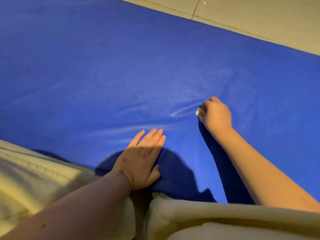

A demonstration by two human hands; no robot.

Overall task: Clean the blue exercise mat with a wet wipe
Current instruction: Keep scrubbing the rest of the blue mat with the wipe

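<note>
Right of centre: right hand (216, 113) fingers clamped on crumpled white wet wipe (199, 113), scrubbing blue vinyl exercise mat (103, 66). Lower centre: left hand (143, 160) flat, fingers together; brace firmly, smooth wrinkles, overlap strokes.

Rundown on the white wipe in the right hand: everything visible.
The white crumpled wet wipe is bunched into a small wad, mostly hidden inside the right hand, which is curled round it; only a lumpy white edge shows on the image-left side of the hand. It looks soft, tissue-like. It presses on the glossy blue exercise mat, which creases beside it.
</note>
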